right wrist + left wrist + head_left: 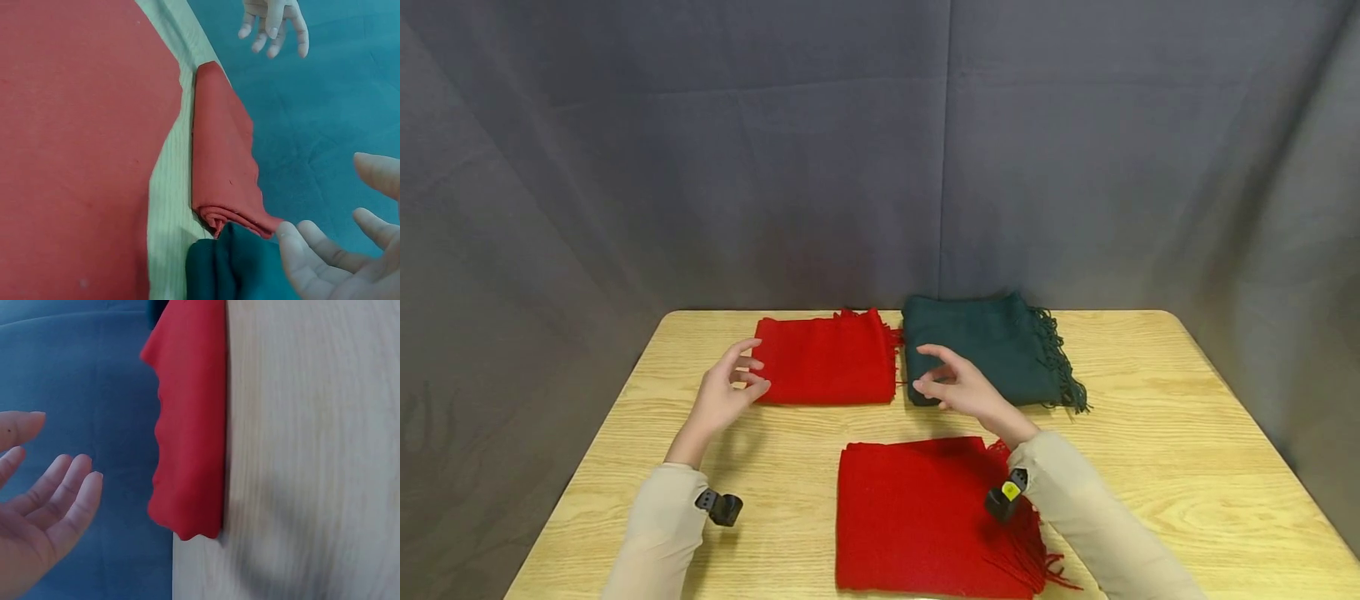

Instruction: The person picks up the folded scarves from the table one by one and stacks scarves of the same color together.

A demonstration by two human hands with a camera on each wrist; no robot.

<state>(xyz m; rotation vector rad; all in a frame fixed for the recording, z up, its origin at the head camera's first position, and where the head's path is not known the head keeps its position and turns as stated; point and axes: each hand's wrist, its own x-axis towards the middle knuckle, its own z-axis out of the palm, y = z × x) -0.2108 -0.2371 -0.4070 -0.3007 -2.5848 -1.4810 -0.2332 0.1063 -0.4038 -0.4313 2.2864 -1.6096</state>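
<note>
A folded red scarf [820,362] with fringe at its right end lies at the back left of the table. My left hand [728,392] hovers by its left end, fingers loosely bent and holding nothing; the left wrist view shows the hand [50,512] apart from the red cloth [190,425]. Right of that scarf lies a folded dark green scarf [977,342], fringed on its right side. My right hand [958,383] is raised over its near left part, fingers apart and empty. Nearer to me lies another folded red scarf [925,517], its fringed right end partly hidden under my right forearm.
The scarves lie on a light wooden table [1157,417]. A grey curtain [820,167] hangs behind the table and along its sides. Each wrist carries a small black camera, one of them [724,508] at the left sleeve.
</note>
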